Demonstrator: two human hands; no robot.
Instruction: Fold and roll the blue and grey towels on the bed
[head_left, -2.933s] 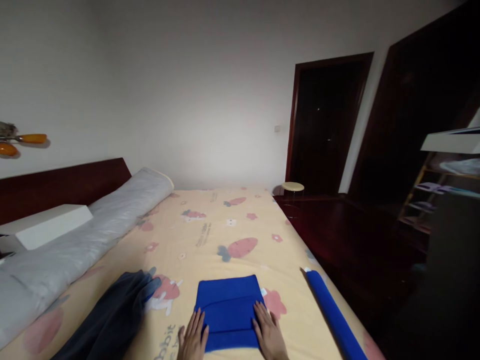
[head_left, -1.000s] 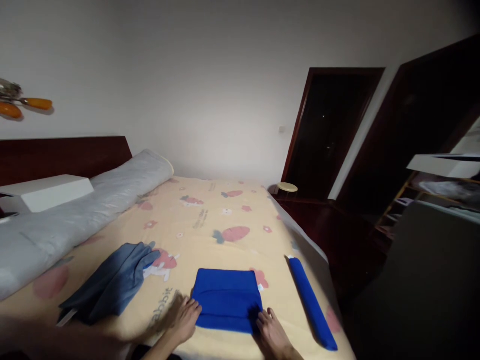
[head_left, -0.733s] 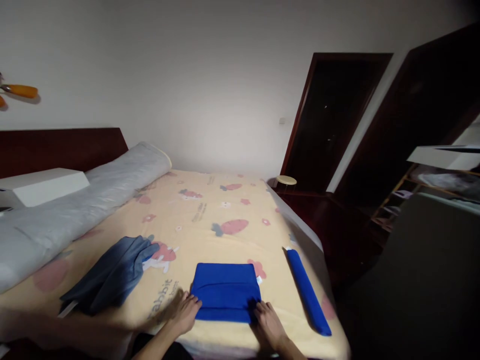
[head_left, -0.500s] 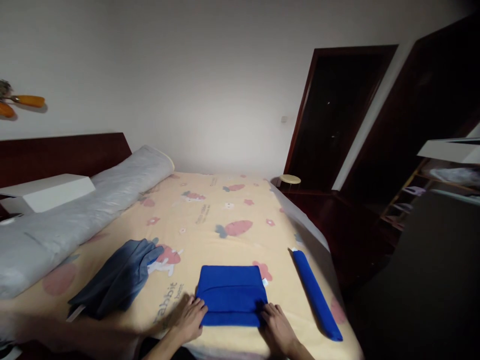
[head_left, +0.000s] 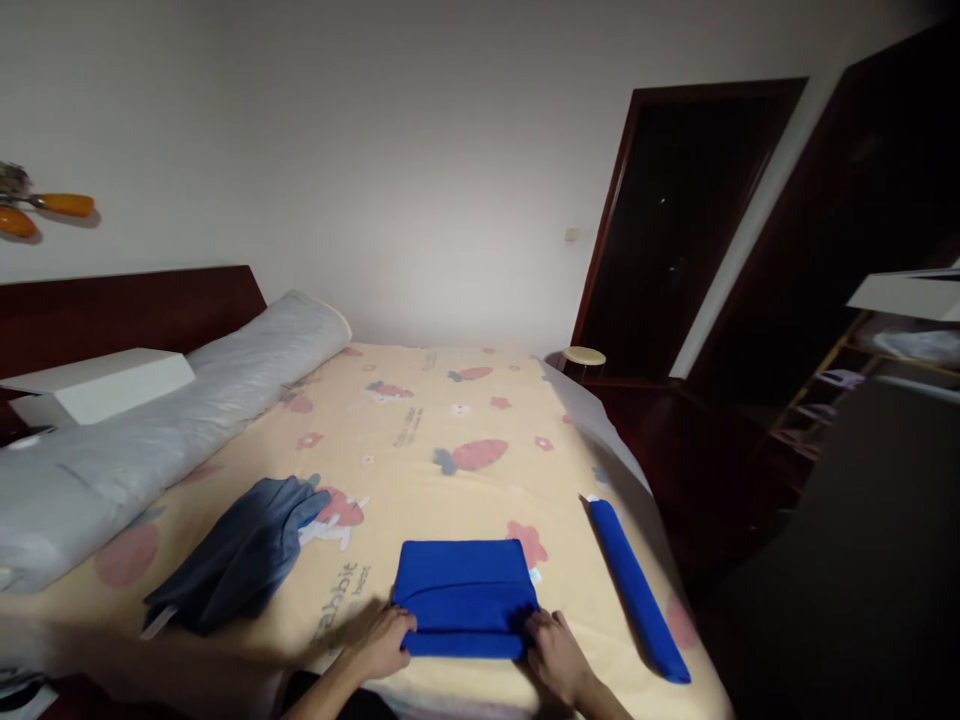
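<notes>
A blue cloth (head_left: 465, 595) lies folded into a flat rectangle near the bed's front edge, with a narrow folded strip along its near side. My left hand (head_left: 384, 640) is closed on its near left corner, fingers curled over the edge. At the near right corner, my right hand (head_left: 556, 655) pinches the cloth the same way; its fingertips are partly in shadow. To the right lies a long, narrow blue roll (head_left: 637, 590) of similar fabric. A crumpled dark blue-grey garment (head_left: 236, 555) with a pale tag rests to the left.
The bed wears a yellow sheet (head_left: 405, 480) with carrot and rabbit prints. A grey bolster-like roll (head_left: 225, 370) and a white box (head_left: 112, 385) lie by the dark headboard (head_left: 150, 300). Beyond the bed stand a round stool (head_left: 583, 356) and a shelf rack (head_left: 832, 375).
My fingers have curled more tightly around the near corners, and the cloth has come slightly toward me. The view has shifted a little. The blue roll and the garment stay put on the bed.
</notes>
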